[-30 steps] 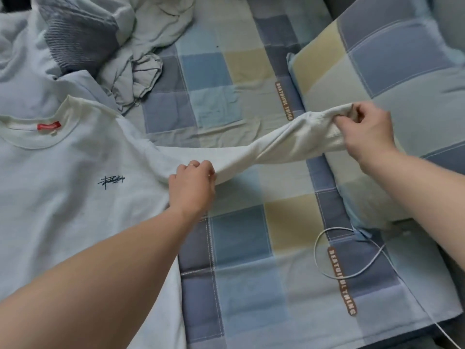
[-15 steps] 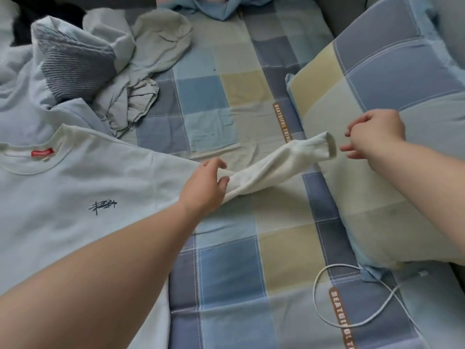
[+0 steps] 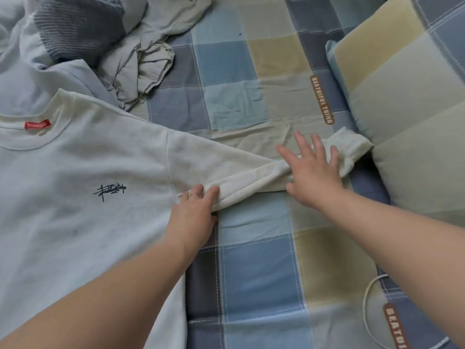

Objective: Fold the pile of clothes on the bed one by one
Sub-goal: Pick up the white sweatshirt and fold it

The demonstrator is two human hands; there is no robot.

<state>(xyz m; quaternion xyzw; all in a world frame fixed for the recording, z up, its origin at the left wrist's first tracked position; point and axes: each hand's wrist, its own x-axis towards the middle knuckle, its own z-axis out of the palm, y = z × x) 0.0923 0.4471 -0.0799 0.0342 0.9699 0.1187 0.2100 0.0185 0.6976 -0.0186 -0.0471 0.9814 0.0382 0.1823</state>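
One head view: our left hand [image 3: 193, 215] pinches the sleeve [image 3: 239, 170] where it joins the sweatshirt [image 3: 88, 210]; our right hand [image 3: 313, 172] presses flat, fingers spread, near the cuff [image 3: 353, 147]. Everything lies on the bed [image 3: 264, 273], with the sleeve stretching rightward.

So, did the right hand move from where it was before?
Yes. The right hand moved left, off the pillow, and now presses flat on the white sleeve.
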